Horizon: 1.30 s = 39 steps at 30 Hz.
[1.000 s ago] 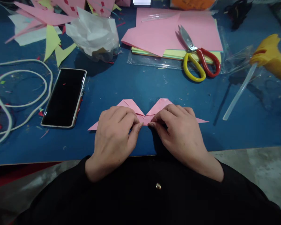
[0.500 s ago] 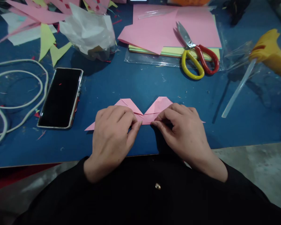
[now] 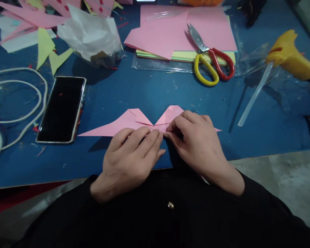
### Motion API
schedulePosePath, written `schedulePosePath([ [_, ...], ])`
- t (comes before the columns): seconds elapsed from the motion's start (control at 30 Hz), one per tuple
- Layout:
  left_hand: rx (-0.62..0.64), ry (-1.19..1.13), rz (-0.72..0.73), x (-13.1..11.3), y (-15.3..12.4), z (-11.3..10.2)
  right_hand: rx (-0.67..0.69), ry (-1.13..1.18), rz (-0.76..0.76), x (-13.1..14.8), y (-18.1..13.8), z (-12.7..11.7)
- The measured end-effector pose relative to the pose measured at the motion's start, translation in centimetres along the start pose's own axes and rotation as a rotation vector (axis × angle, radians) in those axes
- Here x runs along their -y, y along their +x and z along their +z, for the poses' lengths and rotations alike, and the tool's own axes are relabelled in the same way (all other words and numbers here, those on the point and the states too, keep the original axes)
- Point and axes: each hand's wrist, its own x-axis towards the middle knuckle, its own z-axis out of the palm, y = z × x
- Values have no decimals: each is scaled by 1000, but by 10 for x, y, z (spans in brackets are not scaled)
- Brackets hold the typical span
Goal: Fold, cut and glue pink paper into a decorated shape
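Observation:
A folded pink paper (image 3: 119, 125) lies on the blue table (image 3: 150, 93) near its front edge, with two small flaps raised at its middle and long points running left and right. My left hand (image 3: 130, 156) lies over the paper's lower edge, fingers held together and pressing down near the centre. My right hand (image 3: 196, 143) covers the paper's right half, its fingertips pinching the paper at the centre fold, next to the left fingertips.
A dark phone (image 3: 62, 108) lies to the left, beside a looped white cord (image 3: 20, 100). Behind are scissors (image 3: 209, 58) with yellow and red handles on a stack of pink and yellow sheets (image 3: 170, 31), a crumpled plastic bag (image 3: 90, 36), paper scraps (image 3: 45, 48), and a yellow glue gun (image 3: 286, 57) at the right.
My left hand has slid back toward me and to the right, uncovering the paper's long left point. My right hand stays pinched at the centre.

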Motion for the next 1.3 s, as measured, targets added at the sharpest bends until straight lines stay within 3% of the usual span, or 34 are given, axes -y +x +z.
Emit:
schedulePosePath([
  [0.17,80,41,42,-3,-1,-2,-12,31,19,-2,-4,-1],
  [0.5,65,75,87,-5,-1,-1,-104,48,100,-20,-19,-8],
  [0.73,81,104,33,-12,-1,2,-52,-15,88,-19,-13,-10],
  [1.3,141,87,106,-22,16,4,-10,-48,110,-33,-11,-17],
])
